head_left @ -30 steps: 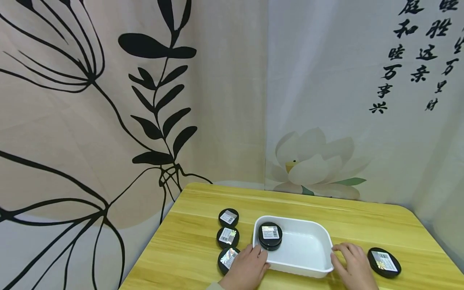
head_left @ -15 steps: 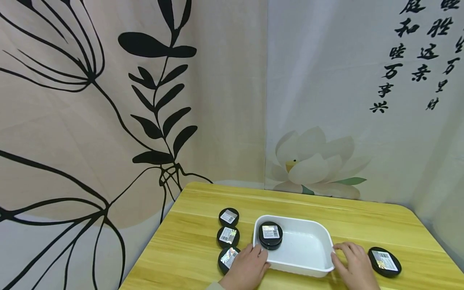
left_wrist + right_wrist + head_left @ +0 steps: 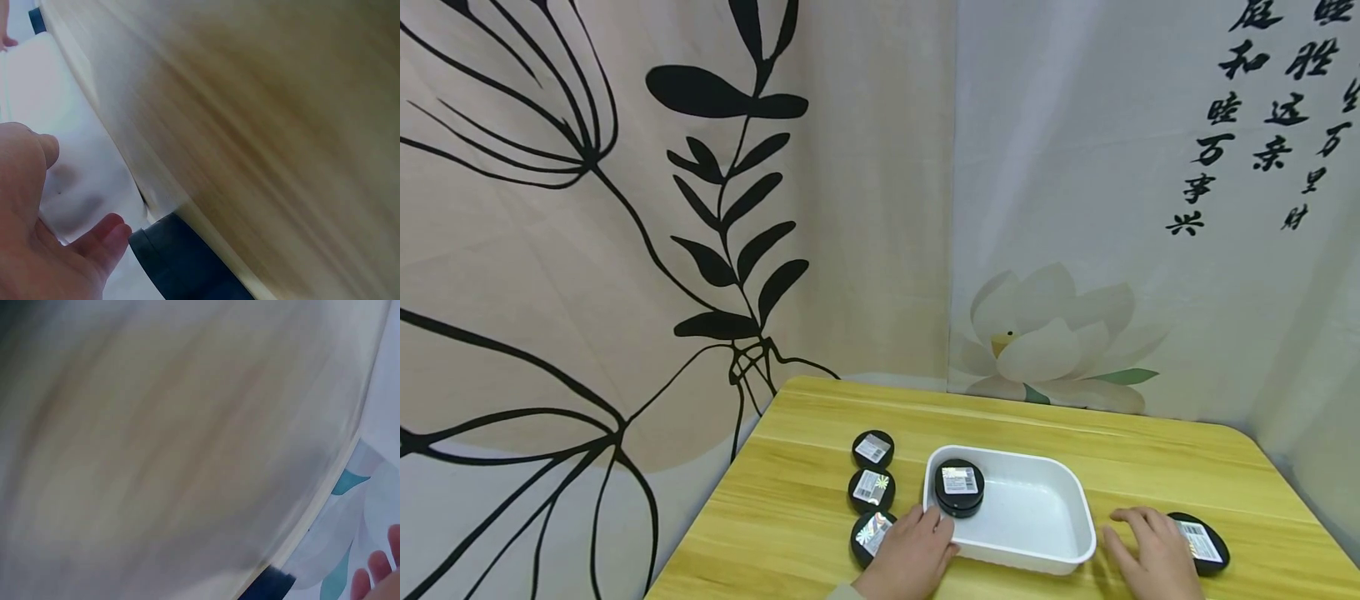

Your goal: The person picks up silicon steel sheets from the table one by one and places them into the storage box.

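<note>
In the head view my left hand (image 3: 913, 550) holds the near left corner of a white plastic tray (image 3: 1030, 560), fingers over the rim and thumb along the front wall. Two stacked round black containers (image 3: 958, 486) with a label on top sit at the tray's left end. In the left wrist view, a black container (image 3: 181, 262) lies close by the fingertips. My right hand (image 3: 1157, 550) is off the tray, fingers loosely bent, nothing held. It hovers beside another labelled black container (image 3: 1210, 546), partly covering it.
Left of the tray, three black containers stand in a row: a far one (image 3: 873, 450), a middle one (image 3: 872, 490) and a near one (image 3: 871, 533) partly behind the left hand. The yellow wooden table (image 3: 820, 408) ends before a printed curtain (image 3: 880, 208).
My right hand has let go of the tray's right end and moved right, toward the lone black container. The left hand and the tray stay where they were.
</note>
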`<state>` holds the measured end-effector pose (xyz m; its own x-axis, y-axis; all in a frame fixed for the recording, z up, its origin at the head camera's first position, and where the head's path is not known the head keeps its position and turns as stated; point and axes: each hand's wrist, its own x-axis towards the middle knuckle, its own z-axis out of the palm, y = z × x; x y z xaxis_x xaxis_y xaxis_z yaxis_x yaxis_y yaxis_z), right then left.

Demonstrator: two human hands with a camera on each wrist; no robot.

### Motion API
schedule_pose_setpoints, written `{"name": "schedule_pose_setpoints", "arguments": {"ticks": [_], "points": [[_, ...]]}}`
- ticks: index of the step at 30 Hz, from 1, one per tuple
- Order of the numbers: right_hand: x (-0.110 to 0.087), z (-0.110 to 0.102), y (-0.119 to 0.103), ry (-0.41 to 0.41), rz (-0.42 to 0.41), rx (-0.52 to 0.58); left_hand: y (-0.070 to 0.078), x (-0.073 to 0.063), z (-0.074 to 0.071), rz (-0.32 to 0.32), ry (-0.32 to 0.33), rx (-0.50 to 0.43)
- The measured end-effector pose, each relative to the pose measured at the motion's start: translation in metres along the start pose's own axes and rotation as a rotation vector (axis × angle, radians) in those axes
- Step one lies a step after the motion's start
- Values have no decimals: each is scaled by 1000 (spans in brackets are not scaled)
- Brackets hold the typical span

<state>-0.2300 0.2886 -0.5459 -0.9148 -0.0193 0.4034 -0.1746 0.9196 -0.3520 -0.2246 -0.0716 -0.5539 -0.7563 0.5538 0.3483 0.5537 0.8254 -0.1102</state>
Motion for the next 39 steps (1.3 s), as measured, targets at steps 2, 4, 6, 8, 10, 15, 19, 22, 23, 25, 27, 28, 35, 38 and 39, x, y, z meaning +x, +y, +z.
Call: {"name": "schedule_pose_setpoints", "arguments": {"ticks": [2, 4, 6, 8, 10, 15, 19, 22, 23, 25, 27, 28, 35, 38, 39], "points": [[-1, -1, 4, 11, 8, -10, 0, 0, -1, 4, 1, 1], [-1, -3, 7, 11, 20, -21, 0, 0, -2, 2, -4, -2], [-1, -5, 9, -15, 42, -32, 0, 0, -2, 1, -12, -6], [-1, -6, 13, -31, 54, -42, 0, 1, -4, -3, -24, -13], [0, -7, 16, -37, 58, -49, 0, 1, -4, -4, -29, -14], [-1, -9, 24, -34, 67, -54, 1, 1, -4, -2, -39, -14], [0, -12, 29, -84, 113, -69, 1, 1, -4, -4, -47, -20], [0, -15, 33, -114, 133, -74, 0, 1, -3, -4, -53, -22], [0, -15, 34, -118, 138, -76, 0, 1, -3, -4, -53, -21], [0, -16, 37, -121, 140, -71, 0, 1, -2, -4, -51, -19], [0, -17, 41, -131, 145, -66, 0, 1, -1, 0, -38, -11], [-1, -17, 43, -126, 146, -67, 0, 1, -1, 2, -29, -6], [0, -19, 57, -189, 159, -76, 1, 0, 0, 13, 12, 16], [1, -21, 63, -213, 166, -82, 1, 0, 0, 14, 9, 9], [1, -22, 65, -223, 171, -83, 0, 0, 0, 14, 7, 6]]}}
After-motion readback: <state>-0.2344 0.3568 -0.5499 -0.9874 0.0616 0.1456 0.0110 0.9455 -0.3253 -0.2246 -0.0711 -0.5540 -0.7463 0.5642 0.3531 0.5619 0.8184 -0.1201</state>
